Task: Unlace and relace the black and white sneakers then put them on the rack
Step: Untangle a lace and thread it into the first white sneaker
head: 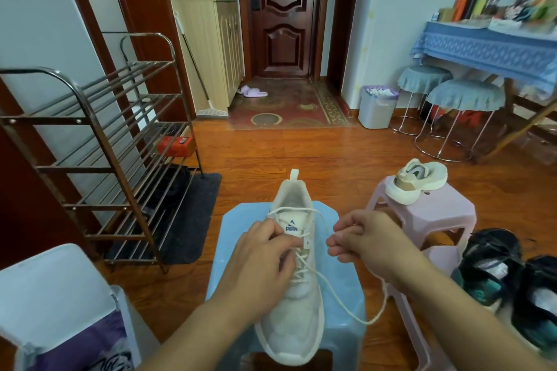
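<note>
left fingers (278, 253) curled on laces | right fingers (337, 242) pinch lace (346, 301) | white sneaker (297, 304) tongue: PEAK

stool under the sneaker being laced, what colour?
Light blue stool, under the white sneaker; head view, the only one.

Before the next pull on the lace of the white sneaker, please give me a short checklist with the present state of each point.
1. White sneaker lies flat on blue stool: ok.
2. Left hand steadies the sneaker at the eyelets: ok.
3. Right hand has a firm grip on the lace: ok, pinched in its fingers.
4. Lace free of knots: cannot tell; the slack loop hangs off the stool.
5. Shoe rack has shelf room: ok.
6. Dark sneakers on the floor done: cannot tell.
</note>
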{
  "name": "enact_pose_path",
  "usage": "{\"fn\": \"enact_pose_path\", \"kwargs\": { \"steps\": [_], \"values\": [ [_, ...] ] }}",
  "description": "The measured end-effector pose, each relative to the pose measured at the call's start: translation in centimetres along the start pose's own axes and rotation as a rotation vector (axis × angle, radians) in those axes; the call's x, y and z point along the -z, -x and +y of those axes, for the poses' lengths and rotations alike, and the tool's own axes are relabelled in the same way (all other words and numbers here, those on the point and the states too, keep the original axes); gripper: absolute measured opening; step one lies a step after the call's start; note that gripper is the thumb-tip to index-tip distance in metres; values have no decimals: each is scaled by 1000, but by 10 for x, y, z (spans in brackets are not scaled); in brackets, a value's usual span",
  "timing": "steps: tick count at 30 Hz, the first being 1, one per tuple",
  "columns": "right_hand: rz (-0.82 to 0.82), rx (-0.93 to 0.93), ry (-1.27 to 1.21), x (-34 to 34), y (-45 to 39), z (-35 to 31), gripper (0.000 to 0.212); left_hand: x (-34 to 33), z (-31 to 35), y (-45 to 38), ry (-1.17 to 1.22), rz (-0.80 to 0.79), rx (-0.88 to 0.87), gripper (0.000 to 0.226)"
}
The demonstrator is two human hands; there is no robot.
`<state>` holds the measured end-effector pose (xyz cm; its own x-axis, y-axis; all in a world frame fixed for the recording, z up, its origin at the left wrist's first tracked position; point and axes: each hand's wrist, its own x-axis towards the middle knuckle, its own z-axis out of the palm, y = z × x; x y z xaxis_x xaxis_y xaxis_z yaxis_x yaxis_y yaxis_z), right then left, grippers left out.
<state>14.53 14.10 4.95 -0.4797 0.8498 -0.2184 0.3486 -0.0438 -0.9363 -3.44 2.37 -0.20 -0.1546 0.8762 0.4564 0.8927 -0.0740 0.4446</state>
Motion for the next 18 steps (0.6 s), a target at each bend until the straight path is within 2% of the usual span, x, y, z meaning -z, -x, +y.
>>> {"fn": "enact_pose_path", "kwargs": {
  "steps": [2,5,9,11,13,18],
  "values": [
    [-1,20,49,-13,0,9,14,-3,4,-1,-32,14,0,30],
    [86,95,217,-30,-2,23,16,-6,10,-3,-69,33,66,37],
    [232,94,191,-47,0,28,18,-12,13,-6,35,8,211,22],
    [231,78,175,-50,0,27,19,-13,13,-9,191,14,320,19],
    [227,88,217,-48,0,26,19,-15,13,-12,290,21,382,27],
    [215,100,306,-48,1,26,20,-20,19,-12,272,57,438,41]
  ]
}}
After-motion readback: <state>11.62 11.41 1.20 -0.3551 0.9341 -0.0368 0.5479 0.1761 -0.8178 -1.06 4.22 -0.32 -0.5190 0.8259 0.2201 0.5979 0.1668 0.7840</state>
